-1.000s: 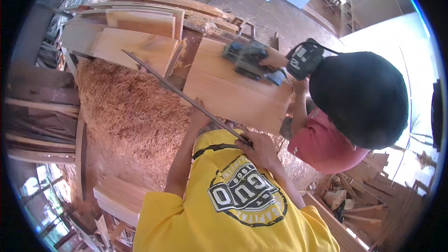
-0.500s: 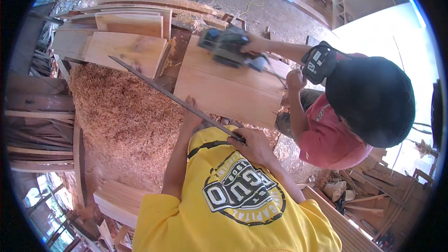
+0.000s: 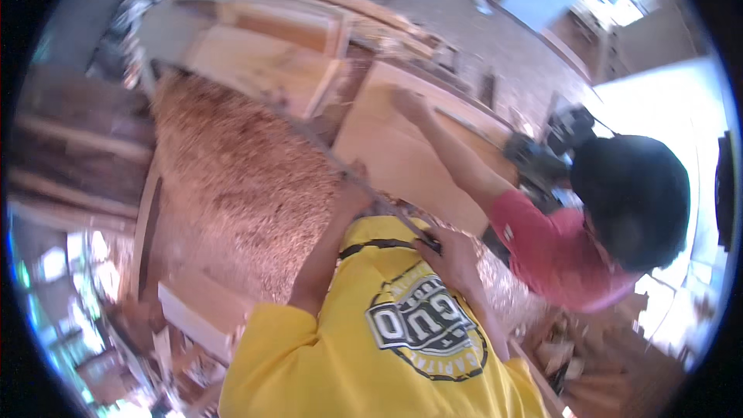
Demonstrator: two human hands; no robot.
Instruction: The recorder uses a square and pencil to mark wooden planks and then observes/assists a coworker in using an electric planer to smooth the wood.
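Note:
Motion blurs the head view. My right hand (image 3: 439, 249) is closed on a long, thin dark bar (image 3: 309, 138), which slants up to the left over wood shavings. My left hand (image 3: 348, 195) meets the bar farther along, but its fingers are smeared, so their grip is unclear. Just beyond lies a wide pale wooden panel (image 3: 391, 164), where a co-worker's hand (image 3: 409, 102) rests near the far left corner. A dark power tool (image 3: 529, 153), probably a planer, is at the panel's right end.
The co-worker (image 3: 542, 255) in a red shirt and black cap leans in from the right. A heap of shavings (image 3: 224, 162) lies left of my hands. Stacked boards (image 3: 248, 54) are at the back left, more boards (image 3: 197, 313) lower left, and wood scraps (image 3: 580, 356) lower right.
The power tool has moved right, off the panel's middle, and the co-worker's arm now stretches across the panel. The whole view has shifted and blurred; my hands keep a similar position along the bar.

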